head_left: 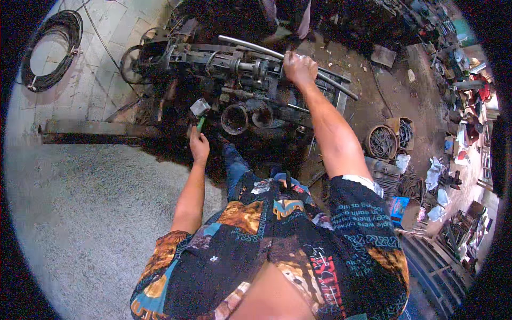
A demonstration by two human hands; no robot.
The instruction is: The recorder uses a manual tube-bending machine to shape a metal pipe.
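My left hand [199,146] is closed round the green handle of a tool with a pale, block-shaped head [200,108]; its exact kind is unclear. It is held beside the near side of a dark, greasy machine [186,56]. At the machine's far side, my right hand [300,69] grips a long metal rod [250,46] that slants across the top from far left to near right. The rod sticks out on both sides of that hand. Two round, open cylinder ends [234,118] face me below the machine's shaft.
A coil of black cable [52,50] lies at the far left. A heavy beam [96,128] runs out from the machine. Tubs of metal pieces [382,142] and wire coils [410,186] stand at the right. Part of another person's clothing [304,19] shows beyond the machine.
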